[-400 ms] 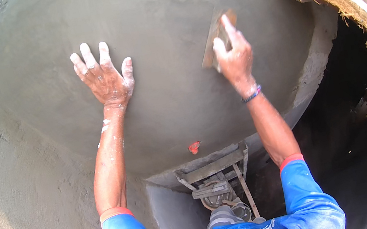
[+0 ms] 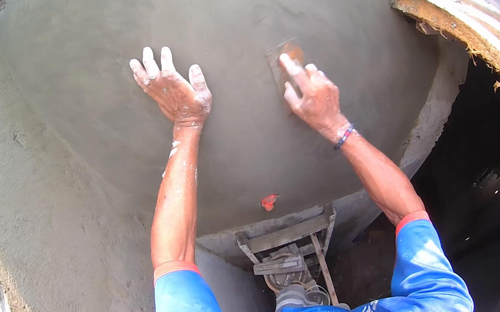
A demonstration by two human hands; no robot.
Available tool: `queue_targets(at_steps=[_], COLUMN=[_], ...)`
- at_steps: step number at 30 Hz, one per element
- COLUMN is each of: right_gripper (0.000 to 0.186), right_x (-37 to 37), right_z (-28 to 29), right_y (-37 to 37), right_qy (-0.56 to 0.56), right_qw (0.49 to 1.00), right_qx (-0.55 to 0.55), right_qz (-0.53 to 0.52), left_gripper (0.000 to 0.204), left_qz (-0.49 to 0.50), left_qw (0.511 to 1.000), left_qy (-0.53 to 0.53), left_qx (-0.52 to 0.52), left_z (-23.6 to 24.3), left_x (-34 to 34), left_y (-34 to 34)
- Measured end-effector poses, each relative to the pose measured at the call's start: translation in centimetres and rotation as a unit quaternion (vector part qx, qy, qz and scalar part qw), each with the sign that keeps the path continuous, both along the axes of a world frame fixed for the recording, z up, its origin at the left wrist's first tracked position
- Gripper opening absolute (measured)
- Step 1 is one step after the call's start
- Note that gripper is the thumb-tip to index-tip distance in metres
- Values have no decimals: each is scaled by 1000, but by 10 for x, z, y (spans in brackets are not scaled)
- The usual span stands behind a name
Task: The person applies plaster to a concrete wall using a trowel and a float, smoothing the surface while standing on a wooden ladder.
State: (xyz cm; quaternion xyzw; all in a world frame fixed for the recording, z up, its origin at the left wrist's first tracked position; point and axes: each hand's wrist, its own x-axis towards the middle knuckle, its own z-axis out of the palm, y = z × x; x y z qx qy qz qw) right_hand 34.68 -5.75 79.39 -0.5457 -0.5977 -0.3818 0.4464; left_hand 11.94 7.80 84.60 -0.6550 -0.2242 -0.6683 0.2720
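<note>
Grey cement plaster covers the wall (image 2: pixel 242 150) in front of me. My left hand (image 2: pixel 176 89) lies against it with fingers spread, whitish smears on the fingertips and nothing in its grasp. To its right, my right hand (image 2: pixel 315 92) grips a flat rectangular plastering trowel (image 2: pixel 277 69), its index finger stretched along the top. The blade appears to rest on the plaster; the hand hides the grip and part of the blade.
A small red piece (image 2: pixel 269 202) sits low in the wall. Below stands a wooden trestle (image 2: pixel 286 234) with a bucket-like container beneath. At upper right juts a corrugated roof edge (image 2: pixel 467 33) over a dark opening. A plastered side wall (image 2: pixel 54 208) rises at left.
My left hand has shifted right along the wall. The right hand has brought the trowel left and slightly down, and its blade has turned from slanted to nearly upright.
</note>
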Motion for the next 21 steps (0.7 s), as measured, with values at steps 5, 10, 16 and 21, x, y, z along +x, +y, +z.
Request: queue_targets(at_steps=[5,10,16,21], right_gripper=[56,66,64,59], right_x=[-36,-109,-97,-94], right_z=[149,73,56,76], right_y=[15,30,3,-11], right_qy=[98,-4,-2,5], right_qw=[990,995,969,940], right_qx=[94,-104,-239,-330], right_qz=[-40,-5,62,86], left_gripper=[63,55,48,60], left_qz=[-48,-159,-223,-193], left_qw=[999,985,972,977], left_qy=[-5,-57,-22,-14], left_qx=[9,-17,-67,-90], left_z=[3,-14,-76,-80], left_x=[9,0,27,38], left_y=[-8,-24,-76,-85])
